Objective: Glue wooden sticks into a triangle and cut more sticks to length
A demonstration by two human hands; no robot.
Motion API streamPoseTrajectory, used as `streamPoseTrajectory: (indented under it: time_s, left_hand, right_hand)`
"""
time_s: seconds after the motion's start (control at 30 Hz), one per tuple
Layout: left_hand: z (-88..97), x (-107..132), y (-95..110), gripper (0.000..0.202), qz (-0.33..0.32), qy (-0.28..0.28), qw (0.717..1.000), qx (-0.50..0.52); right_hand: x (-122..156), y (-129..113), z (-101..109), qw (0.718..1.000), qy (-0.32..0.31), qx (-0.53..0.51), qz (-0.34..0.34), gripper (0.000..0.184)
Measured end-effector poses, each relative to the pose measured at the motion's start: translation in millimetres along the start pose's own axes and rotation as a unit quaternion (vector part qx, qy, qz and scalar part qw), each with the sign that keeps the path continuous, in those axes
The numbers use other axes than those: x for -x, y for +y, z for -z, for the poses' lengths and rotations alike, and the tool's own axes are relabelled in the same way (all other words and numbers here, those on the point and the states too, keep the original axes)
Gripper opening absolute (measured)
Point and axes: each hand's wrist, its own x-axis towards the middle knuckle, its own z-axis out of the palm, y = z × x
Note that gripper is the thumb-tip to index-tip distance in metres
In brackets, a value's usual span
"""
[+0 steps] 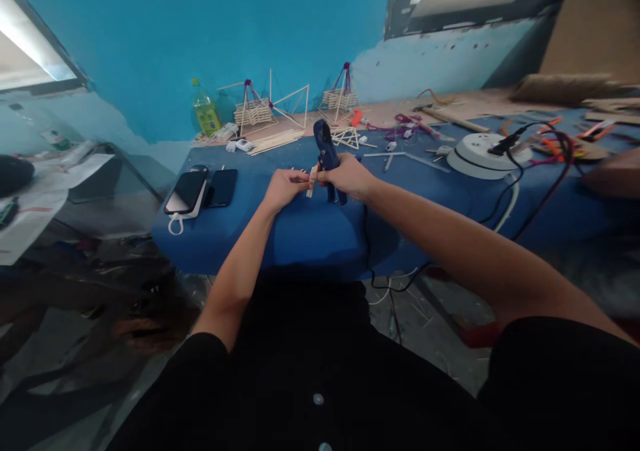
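Observation:
Close in front of me, over the blue table, my left hand [287, 188] pinches a small bundle of pale wooden sticks [311, 183] between thumb and fingers. My right hand [350, 174] is closed around a dark blue tool, seemingly a hot glue gun [326, 146], held upright just right of the sticks. Its fingertips come up against the bundle, meeting the left fingers. Part of the tool is hidden by the right fingers. Behind both hands lie loose wooden sticks [277, 142] and a small triangular stick frame [345, 136].
Stick models with purple ties [254, 112] stand along the wall beside a yellow-green bottle [205, 111]. Phones [186, 191] lie at left. A white cable reel [480, 154] with black cords sits at right. A black cord [367, 231] hangs over the front edge.

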Motion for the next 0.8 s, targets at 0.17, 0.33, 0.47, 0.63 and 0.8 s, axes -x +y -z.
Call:
streamPoseTrajectory:
  time_s: [0.17,0.33,0.47,0.63,0.8]
  left_hand:
    - [3.6,0,-1,0.017,0.021,-0.024,0.999,0.018]
    - [6.6,-3,-1,0.014,-0.003,-0.012,1.0,0.005]
    - [5.5,-4,0,0.015,-0.005,-0.025,1.0,0.008]
    - [3.4,-1,0,0.028,-0.006,-0.032,0.999,0.035]
    - [1.3,-1,-4,0.025,-0.014,-0.01,0.999,0.037]
  right_hand:
    - [-3,1,-2,0.999,-0.01,0.036,0.001,0.021]
    - [-1,0,0,0.992,0.003,0.114,0.051,0.031]
    - [5,-5,2,0.989,0.015,0.143,0.046,0.022]
    - [7,-9,1,0.989,0.008,0.14,0.042,0.017]
    - [4,-6,2,0.988,-0.008,0.143,0.053,0.016]
